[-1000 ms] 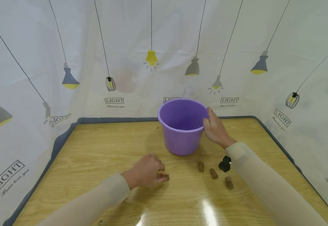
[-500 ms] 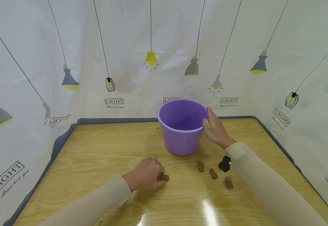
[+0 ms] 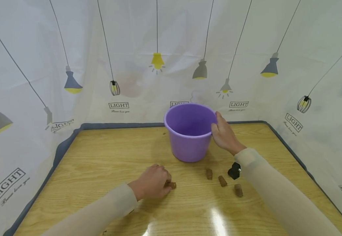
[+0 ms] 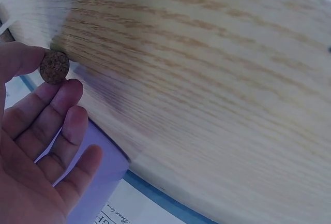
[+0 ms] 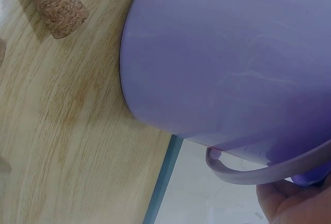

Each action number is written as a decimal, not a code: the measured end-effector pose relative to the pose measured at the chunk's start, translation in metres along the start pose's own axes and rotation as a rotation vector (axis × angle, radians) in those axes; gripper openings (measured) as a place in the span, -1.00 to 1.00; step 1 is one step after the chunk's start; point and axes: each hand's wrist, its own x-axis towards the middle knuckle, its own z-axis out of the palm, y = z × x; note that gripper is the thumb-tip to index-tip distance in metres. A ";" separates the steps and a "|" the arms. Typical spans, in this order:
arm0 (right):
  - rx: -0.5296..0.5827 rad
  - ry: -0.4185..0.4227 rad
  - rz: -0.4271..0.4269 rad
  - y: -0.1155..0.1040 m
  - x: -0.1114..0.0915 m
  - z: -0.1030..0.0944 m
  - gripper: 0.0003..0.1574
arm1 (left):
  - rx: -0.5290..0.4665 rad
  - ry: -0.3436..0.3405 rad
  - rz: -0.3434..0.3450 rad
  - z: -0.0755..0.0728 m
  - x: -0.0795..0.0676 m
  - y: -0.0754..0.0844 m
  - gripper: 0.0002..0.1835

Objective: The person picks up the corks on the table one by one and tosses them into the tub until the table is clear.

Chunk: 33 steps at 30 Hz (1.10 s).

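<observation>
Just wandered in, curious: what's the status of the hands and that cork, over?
Left hand pinching cork. Right hand gripping purple bucket at its rim. Nothing visible between cork and bucket.

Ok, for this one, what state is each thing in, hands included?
Bucket: upright, open-topped, standing on the table
Handle: not raised over the bucket
Right hand: gripping the bucket at its upper edge
Held cork: pinched; contact with the table unclear
Left hand: pinching that cork
Three other corks: loose, apart from one another
Black object: lying near those corks, ungripped
</observation>
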 end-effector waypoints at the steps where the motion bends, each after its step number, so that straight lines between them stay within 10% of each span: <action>1: 0.000 0.001 0.000 0.000 0.000 0.000 -0.16 | 0.001 0.001 0.001 0.000 0.000 0.000 -0.62; 33: -0.010 -0.011 0.016 -0.001 0.000 -0.002 -0.14 | 0.001 0.280 0.092 -0.032 0.012 -0.003 -0.87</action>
